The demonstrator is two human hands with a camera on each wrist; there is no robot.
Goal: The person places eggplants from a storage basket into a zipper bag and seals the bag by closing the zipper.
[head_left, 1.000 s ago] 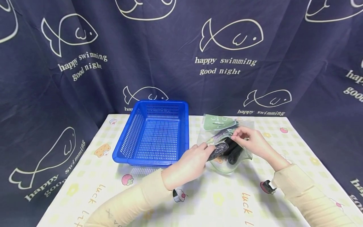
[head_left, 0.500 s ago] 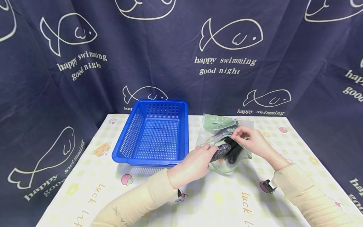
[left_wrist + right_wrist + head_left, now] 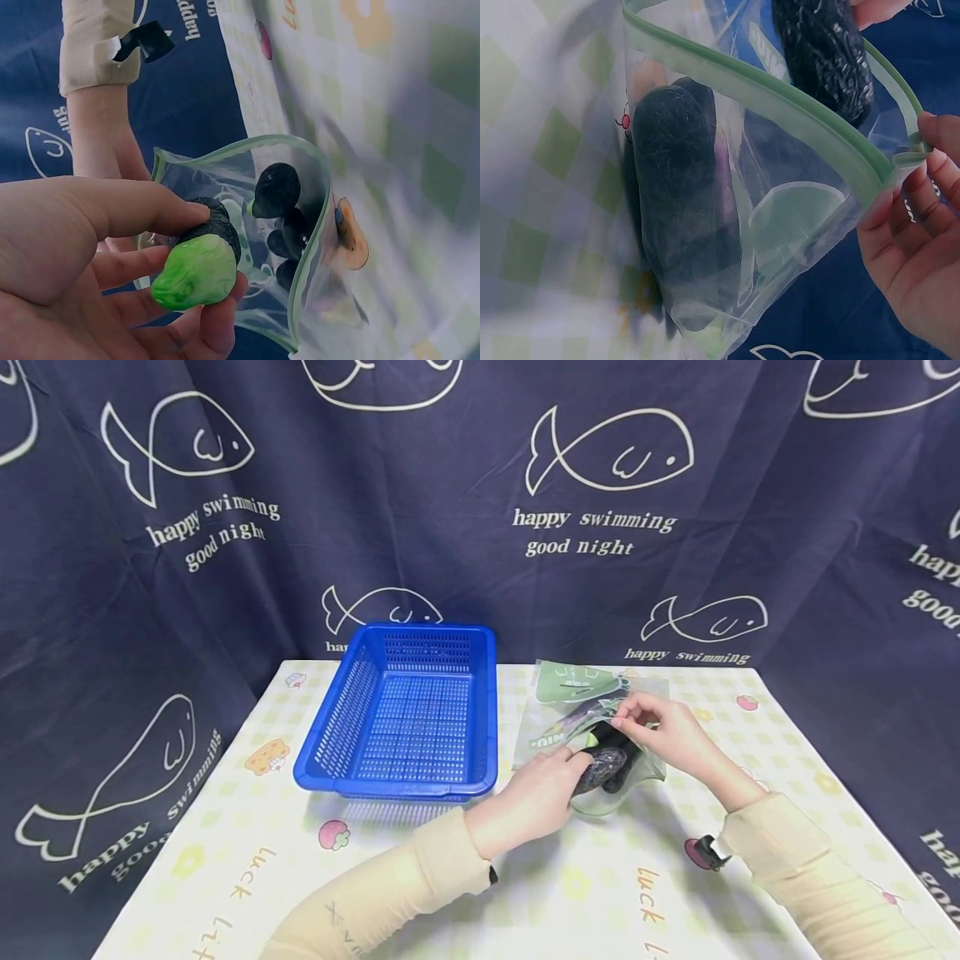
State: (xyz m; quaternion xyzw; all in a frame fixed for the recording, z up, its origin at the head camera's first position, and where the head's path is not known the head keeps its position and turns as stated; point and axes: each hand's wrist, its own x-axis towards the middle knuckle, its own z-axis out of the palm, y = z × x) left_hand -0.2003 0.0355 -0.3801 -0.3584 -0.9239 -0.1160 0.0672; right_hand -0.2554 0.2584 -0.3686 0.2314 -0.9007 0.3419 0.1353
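In the head view my left hand (image 3: 532, 797) holds a dark, wrinkled toy eggplant (image 3: 602, 770) over the mouth of a clear zip bag (image 3: 528, 727). The left wrist view shows its bright green cap (image 3: 196, 274) between thumb and fingers. Seen from the right wrist, the eggplant's dark end (image 3: 821, 60) dips within the green-edged opening. My right hand (image 3: 667, 731) pinches a corner of the bag's green zip strip (image 3: 780, 94). Several other dark eggplants (image 3: 679, 195) lie inside the bag, which has a green eggplant print.
A blue perforated basket (image 3: 491, 710) stands on the table left of the bag, with its bottom bare. The table wears a checked cloth (image 3: 577, 910) with printed fruit and lettering. Behind it hangs a dark blue curtain (image 3: 465, 527) with fish drawings.
My left hand has moved to the right with the eggplant, bringing it further over the bag's mouth. The right hand keeps its pinch on the bag and has hardly moved.
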